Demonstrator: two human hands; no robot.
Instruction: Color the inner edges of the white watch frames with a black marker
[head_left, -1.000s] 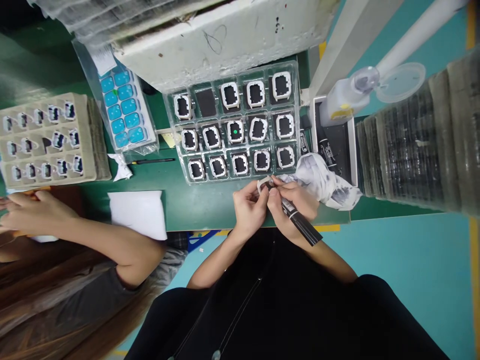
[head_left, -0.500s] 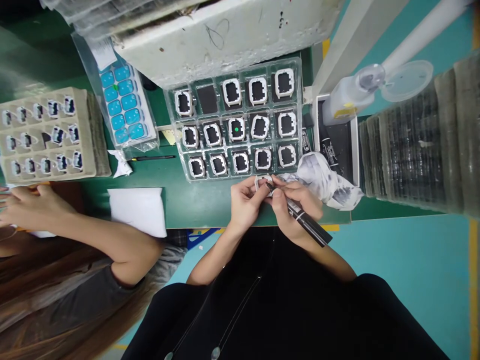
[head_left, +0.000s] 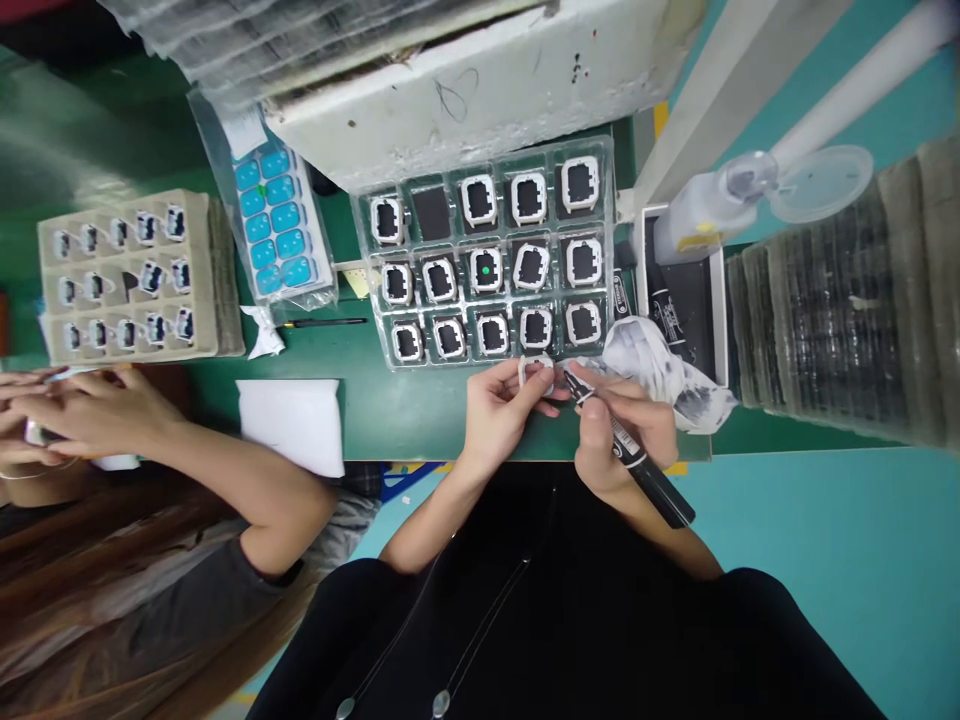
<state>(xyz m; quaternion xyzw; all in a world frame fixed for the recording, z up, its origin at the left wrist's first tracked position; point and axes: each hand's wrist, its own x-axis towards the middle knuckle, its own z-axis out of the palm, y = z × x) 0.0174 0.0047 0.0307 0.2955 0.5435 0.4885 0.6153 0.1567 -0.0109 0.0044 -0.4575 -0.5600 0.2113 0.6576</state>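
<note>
By the left hand (head_left: 496,415), a small white frame (head_left: 524,374) is pinched between thumb and fingers, over the green table (head_left: 420,420); it is gripped at its rim, presumably so that the rest is left exposed. By the right hand (head_left: 634,425), a black marker (head_left: 651,492) is gripped in a writing hold, its tip pointed toward the frame but apart from it. The barrel is held near the tip, probably for finer control.

Just beyond the hands, a clear plastic tray (head_left: 463,275) is set on the table, its cells apparently used to keep the other white frames (head_left: 566,187) apart. In one cell of the far row, only a black pad (head_left: 431,214) is seen. Near the right hand, a stained white cloth (head_left: 637,352) is bunched, likely for easy reach. Past it, a second marker (head_left: 667,318) is placed in a shallow white box (head_left: 722,350), perhaps against rolling.
</note>
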